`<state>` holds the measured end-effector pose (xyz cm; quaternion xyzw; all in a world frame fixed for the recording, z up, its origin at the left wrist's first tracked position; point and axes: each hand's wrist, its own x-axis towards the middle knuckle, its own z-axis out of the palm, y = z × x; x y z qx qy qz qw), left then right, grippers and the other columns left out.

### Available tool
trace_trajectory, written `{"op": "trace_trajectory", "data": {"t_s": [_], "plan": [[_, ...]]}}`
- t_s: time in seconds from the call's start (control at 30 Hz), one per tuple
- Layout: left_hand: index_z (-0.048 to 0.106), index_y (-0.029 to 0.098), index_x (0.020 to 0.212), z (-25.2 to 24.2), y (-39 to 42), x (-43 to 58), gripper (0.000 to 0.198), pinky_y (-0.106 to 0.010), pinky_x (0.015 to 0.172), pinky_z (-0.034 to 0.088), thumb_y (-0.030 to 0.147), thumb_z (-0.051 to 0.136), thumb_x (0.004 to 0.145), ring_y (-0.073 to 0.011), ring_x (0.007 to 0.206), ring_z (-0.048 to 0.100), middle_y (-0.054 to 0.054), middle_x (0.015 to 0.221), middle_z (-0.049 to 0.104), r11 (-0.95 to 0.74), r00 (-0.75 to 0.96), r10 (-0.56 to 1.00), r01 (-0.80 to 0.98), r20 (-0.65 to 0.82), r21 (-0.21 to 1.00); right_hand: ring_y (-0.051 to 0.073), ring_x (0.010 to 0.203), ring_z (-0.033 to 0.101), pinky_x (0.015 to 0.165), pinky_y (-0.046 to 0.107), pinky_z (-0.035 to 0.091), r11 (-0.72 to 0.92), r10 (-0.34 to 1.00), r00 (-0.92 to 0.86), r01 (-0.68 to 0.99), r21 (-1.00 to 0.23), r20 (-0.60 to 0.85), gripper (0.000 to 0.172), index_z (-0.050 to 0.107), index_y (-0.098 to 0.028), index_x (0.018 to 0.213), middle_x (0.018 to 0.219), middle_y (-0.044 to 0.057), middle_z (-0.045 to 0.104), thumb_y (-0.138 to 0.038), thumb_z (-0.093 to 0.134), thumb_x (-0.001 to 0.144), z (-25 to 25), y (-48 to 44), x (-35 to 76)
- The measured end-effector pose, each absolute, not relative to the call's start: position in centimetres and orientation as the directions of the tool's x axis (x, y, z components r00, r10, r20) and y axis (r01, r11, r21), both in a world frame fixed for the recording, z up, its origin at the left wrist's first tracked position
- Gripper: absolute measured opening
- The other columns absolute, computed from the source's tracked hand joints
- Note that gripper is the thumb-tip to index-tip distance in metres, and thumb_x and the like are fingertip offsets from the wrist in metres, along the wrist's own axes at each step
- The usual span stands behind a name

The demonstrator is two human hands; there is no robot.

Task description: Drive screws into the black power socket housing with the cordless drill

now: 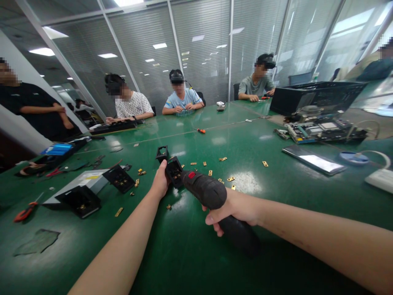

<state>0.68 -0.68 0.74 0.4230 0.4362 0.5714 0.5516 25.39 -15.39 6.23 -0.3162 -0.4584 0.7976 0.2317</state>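
Note:
My right hand [225, 209] is wrapped round the grip of a black cordless drill [205, 189] with a red switch on its body. The drill's front end points at a small black box-shaped part [174, 170] with brass pieces inside; its bit is hidden. Fingers of my left hand [160, 178] hold that black part from its left side. Just beyond stands a black square frame [161, 152]; whether it is joined to the held part I cannot tell. Small brass plates [210, 173] lie scattered around on the green table [184, 254].
To the left are two black parts with brass fittings, one an open box [80, 201], and an orange screwdriver [26, 213]. A phone [313, 159], circuit boards [325, 129] and a black computer case [307, 98] lie right. Several people sit or stand around the table.

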Motion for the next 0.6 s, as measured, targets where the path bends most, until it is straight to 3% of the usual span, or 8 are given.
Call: {"op": "trace_trajectory", "data": {"t_s": [0.6], "plan": [[0.067,0.014,0.11,0.25,-0.52,0.28,0.056,-0.035,0.075,0.057,0.062,0.056,0.083,-0.0229,0.082,0.072,-0.01,0.094,0.075,0.024,-0.009,1.0,-0.23,-0.026,0.973,0.015,0.046,0.062,0.048,0.024,0.05,-0.452,0.656,-0.69,-0.033,-0.892,-0.307,0.042,0.057,-0.014,0.092,0.057,0.0,0.067,-0.021,0.082,0.058,5.77,-15.43,25.1]]}}
